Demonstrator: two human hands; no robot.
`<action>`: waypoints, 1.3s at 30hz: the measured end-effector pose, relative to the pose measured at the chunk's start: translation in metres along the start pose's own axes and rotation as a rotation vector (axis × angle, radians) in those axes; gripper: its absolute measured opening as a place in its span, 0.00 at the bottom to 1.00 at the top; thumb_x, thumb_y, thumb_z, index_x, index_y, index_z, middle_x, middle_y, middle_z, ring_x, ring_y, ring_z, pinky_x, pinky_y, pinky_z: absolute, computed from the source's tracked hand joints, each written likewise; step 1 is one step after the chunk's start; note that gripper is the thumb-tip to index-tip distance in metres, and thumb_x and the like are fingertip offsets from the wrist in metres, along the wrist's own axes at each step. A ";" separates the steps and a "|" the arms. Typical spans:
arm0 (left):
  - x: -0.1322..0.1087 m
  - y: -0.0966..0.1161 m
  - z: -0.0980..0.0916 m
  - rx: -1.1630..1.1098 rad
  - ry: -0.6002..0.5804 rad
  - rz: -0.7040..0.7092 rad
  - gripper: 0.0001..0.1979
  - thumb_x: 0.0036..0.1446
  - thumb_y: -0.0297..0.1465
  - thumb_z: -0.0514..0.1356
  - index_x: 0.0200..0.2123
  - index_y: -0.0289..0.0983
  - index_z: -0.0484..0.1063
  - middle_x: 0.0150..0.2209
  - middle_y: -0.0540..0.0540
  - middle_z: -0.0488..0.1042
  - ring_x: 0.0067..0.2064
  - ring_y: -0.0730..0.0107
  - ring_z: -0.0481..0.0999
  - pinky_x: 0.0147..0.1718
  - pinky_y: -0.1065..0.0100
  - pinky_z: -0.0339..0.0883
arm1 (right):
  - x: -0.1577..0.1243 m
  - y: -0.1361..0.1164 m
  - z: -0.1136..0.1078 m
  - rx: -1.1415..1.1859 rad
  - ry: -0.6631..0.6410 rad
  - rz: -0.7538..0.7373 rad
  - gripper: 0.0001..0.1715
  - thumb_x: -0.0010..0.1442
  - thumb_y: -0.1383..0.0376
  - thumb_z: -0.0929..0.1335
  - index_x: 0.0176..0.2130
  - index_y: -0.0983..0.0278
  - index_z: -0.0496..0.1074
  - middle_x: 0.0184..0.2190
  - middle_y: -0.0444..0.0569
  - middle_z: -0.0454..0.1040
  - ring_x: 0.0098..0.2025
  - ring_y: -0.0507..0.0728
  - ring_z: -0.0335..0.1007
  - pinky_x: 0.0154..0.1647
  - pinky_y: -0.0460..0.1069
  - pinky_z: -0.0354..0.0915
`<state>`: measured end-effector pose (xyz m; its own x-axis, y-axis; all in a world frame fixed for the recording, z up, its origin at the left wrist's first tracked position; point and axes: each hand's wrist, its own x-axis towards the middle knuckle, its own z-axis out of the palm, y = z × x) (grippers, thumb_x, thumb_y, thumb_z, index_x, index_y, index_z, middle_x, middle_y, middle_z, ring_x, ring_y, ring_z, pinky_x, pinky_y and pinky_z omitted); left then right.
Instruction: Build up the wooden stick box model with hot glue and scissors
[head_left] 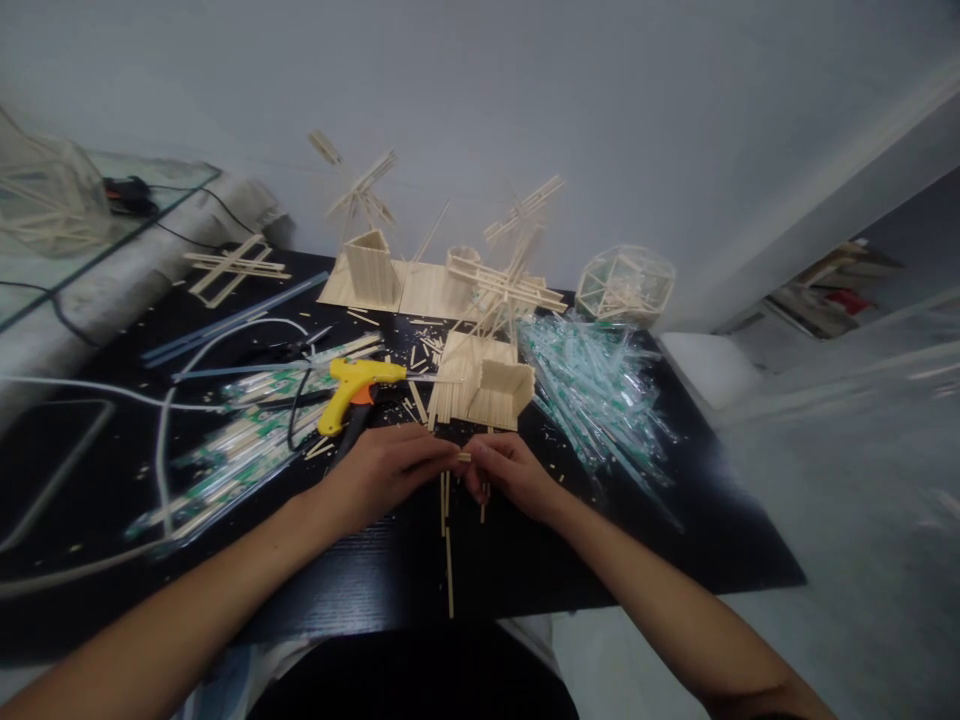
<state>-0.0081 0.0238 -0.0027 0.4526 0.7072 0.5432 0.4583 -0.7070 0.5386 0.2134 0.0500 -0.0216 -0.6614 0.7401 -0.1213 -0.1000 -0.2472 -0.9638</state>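
My left hand point(397, 458) and my right hand point(513, 474) meet near the front of the black table, fingers pinched together. Between their fingertips shows the end of a short wooden stick point(465, 457); most of it is hidden by the fingers. Thin loose sticks point(450, 570) lie on the table below my hands. Just beyond them sits a wooden base with a box-like wall point(504, 388) made of flat sticks. To the left, a yellow glue gun point(360, 385) points its nozzle right, toward that base.
Plastic-wrapped stick packs point(225, 480) lie left, with a white cable point(163, 440) looping across. Clear wrappers point(600, 390) are heaped right. Behind stand stick windmill-like models point(517, 285), a wooden box point(373, 268) and a polyhedral frame point(627, 285). Stick scraps point(429, 348) litter the middle.
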 end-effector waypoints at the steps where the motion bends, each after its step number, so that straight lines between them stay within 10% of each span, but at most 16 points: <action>1: 0.000 0.001 0.000 -0.007 -0.005 -0.002 0.07 0.67 0.32 0.61 0.44 0.39 0.79 0.32 0.50 0.79 0.32 0.74 0.79 0.33 0.74 0.72 | -0.001 -0.001 0.001 -0.034 0.011 0.000 0.27 0.62 0.45 0.71 0.32 0.68 0.75 0.18 0.42 0.70 0.19 0.48 0.64 0.21 0.43 0.58; 39: 0.003 -0.004 -0.008 0.037 0.016 -0.010 0.06 0.67 0.30 0.61 0.43 0.36 0.77 0.35 0.48 0.81 0.35 0.72 0.81 0.37 0.72 0.73 | 0.000 0.000 -0.002 0.160 0.079 -0.030 0.28 0.61 0.44 0.71 0.34 0.68 0.79 0.20 0.44 0.70 0.20 0.50 0.65 0.20 0.45 0.60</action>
<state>-0.0147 0.0289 0.0023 0.4356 0.7139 0.5482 0.4910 -0.6989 0.5201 0.2145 0.0516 -0.0219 -0.5963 0.7942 -0.1171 -0.2399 -0.3155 -0.9181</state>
